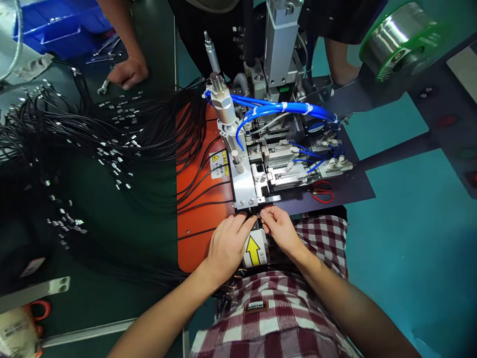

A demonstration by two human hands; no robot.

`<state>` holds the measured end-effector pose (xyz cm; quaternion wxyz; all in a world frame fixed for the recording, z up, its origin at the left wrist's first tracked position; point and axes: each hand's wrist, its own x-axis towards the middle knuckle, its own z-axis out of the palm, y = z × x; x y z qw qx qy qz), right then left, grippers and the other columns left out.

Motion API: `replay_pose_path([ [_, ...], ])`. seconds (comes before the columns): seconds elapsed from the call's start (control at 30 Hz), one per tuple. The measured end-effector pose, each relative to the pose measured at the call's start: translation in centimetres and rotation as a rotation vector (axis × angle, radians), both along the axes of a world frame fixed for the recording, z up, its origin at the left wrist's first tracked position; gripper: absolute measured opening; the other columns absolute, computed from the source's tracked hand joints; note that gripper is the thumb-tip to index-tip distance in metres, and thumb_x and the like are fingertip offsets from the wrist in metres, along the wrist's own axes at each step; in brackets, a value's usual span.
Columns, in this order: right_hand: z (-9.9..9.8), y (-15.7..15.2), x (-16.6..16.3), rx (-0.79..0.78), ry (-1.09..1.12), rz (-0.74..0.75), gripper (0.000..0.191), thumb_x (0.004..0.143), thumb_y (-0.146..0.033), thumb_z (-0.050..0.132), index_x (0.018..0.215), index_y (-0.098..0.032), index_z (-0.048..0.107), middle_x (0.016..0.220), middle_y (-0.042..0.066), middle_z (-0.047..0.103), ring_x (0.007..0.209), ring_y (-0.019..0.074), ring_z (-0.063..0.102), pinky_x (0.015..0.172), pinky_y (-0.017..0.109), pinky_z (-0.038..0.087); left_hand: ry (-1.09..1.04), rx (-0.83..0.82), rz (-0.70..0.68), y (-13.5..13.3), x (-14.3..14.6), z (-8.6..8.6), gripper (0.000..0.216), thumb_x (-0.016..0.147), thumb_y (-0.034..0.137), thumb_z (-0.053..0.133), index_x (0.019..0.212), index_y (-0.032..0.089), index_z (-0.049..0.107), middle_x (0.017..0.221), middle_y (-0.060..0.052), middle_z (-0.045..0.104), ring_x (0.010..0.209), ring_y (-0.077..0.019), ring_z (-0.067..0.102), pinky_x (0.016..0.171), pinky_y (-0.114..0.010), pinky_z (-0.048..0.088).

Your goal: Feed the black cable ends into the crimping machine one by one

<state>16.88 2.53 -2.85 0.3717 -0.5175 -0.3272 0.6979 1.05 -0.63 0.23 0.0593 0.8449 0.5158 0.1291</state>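
In the head view my left hand (228, 244) rests over the front edge of a machine, its thumb and fingers closed together. A black cable (197, 233) runs across the orange plate (194, 253) and passes beneath this hand. Facing it, my right hand (279, 227) is pinched close to the left thumb tip; the small piece between its fingers is too hidden to name. Both hands work just in front of the silver metal block (244, 191) of the machine. Below them is a white label with a yellow arrow (253, 250).
Bundles of black cables (149, 129) with metal ends cover the dark green table at left. Red-handled scissors (322, 192) lie right of the machine, under blue air tubes (290, 108). A solder wire spool (400, 37) hangs upper right. Another person's hand (128, 72) rests near blue bins (67, 35).
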Motion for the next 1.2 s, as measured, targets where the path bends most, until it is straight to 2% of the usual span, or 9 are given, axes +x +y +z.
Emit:
replay_pose_path([
  [0.17, -0.1, 0.2, 0.1, -0.057, 0.088, 0.029, 0.042, 0.072, -0.054, 0.068, 0.063, -0.017, 0.052, 0.055, -0.006, 0.043, 0.046, 0.0065, 0.032, 0.047, 0.023, 0.022, -0.017, -0.050, 0.041, 0.1, 0.2, 0.1, 0.032, 0.089, 0.013, 0.043, 0.115, 0.014, 0.061, 0.098, -0.012, 0.061, 0.083, -0.0233, 0.056, 0.072, -0.037, 0.051],
  [0.33, 0.1, 0.3, 0.2, -0.064, 0.104, 0.045, 0.041, 0.069, -0.052, 0.072, 0.064, -0.017, 0.051, 0.057, -0.006, 0.043, 0.047, 0.0067, 0.033, 0.047, 0.024, 0.025, -0.172, -0.139, 0.155, -2.7, -1.9, 0.3, 0.040, 0.093, 0.013, 0.035, 0.131, 0.016, 0.048, 0.121, -0.013, 0.053, 0.111, -0.0220, 0.052, 0.092, -0.036, 0.049],
  [0.47, 0.0, 0.3, 0.2, -0.073, 0.105, 0.033, 0.041, 0.068, -0.053, 0.073, 0.064, -0.017, 0.052, 0.059, -0.006, 0.043, 0.048, 0.0072, 0.034, 0.048, 0.024, 0.026, -0.028, -0.119, 0.301, -5.7, -3.2, -0.2, 0.049, 0.095, 0.023, 0.040, 0.143, 0.020, 0.035, 0.131, -0.013, 0.048, 0.120, -0.0270, 0.046, 0.100, -0.044, 0.043],
  [0.6, -0.2, 0.2, 0.2, -0.061, 0.113, 0.036, 0.040, 0.070, -0.051, 0.072, 0.066, -0.017, 0.052, 0.060, -0.006, 0.043, 0.049, 0.0071, 0.035, 0.050, 0.024, 0.027, 0.057, -0.069, 0.369, -5.8, -3.6, -1.0, 0.052, 0.094, 0.025, 0.042, 0.145, 0.019, 0.033, 0.131, -0.014, 0.049, 0.121, -0.0302, 0.043, 0.101, -0.046, 0.042],
  [0.73, -0.1, 0.3, 0.2, -0.041, 0.096, 0.036, 0.041, 0.070, -0.053, 0.071, 0.064, -0.017, 0.051, 0.059, -0.005, 0.043, 0.050, 0.0078, 0.035, 0.050, 0.024, 0.027, 0.072, -0.036, 0.381, -4.6, -3.6, -1.1, 0.051, 0.093, 0.024, 0.042, 0.144, 0.020, 0.036, 0.129, -0.014, 0.050, 0.121, -0.0300, 0.044, 0.098, -0.045, 0.044],
  [0.83, -0.2, 0.3, 0.1, -0.023, 0.080, 0.039, 0.043, 0.069, -0.056, 0.071, 0.063, -0.018, 0.051, 0.057, -0.006, 0.044, 0.050, 0.0082, 0.035, 0.050, 0.024, 0.027, 0.078, -0.030, 0.400, -4.2, -3.5, -0.8, 0.048, 0.093, 0.024, 0.042, 0.142, 0.020, 0.039, 0.139, -0.015, 0.043, 0.124, -0.0311, 0.043, 0.099, -0.048, 0.044],
  [0.9, -0.4, 0.3, 0.2, -0.012, 0.076, 0.044, 0.043, 0.070, -0.056, 0.070, 0.064, -0.018, 0.051, 0.056, -0.006, 0.045, 0.049, 0.0080, 0.035, 0.050, 0.024, 0.027, 0.069, -0.023, 0.376, -4.2, -3.5, -0.8, 0.047, 0.094, 0.022, 0.041, 0.140, 0.018, 0.041, 0.142, -0.014, 0.042, 0.125, -0.0305, 0.042, 0.101, -0.048, 0.042],
  [1.03, -0.6, 0.3, 0.2, -0.014, 0.079, 0.052, 0.042, 0.071, -0.056, 0.069, 0.065, -0.017, 0.052, 0.055, -0.006, 0.045, 0.049, 0.0082, 0.034, 0.051, 0.025, 0.025, 0.065, 0.006, 0.313, -5.0, -3.7, -1.0, 0.046, 0.093, 0.020, 0.042, 0.139, 0.015, 0.042, 0.135, -0.012, 0.051, 0.123, -0.0289, 0.044, 0.102, -0.044, 0.041],
  [1.2, -0.5, 0.3, 0.2, 0.000, 0.073, 0.058, 0.043, 0.070, -0.058, 0.067, 0.064, -0.018, 0.052, 0.050, -0.006, 0.045, 0.049, 0.0090, 0.034, 0.051, 0.025, 0.025, 0.104, 0.025, 0.298, -5.1, -3.8, -0.8, 0.046, 0.093, 0.020, 0.041, 0.139, 0.015, 0.041, 0.137, -0.013, 0.050, 0.124, -0.0291, 0.044, 0.098, -0.042, 0.043],
])
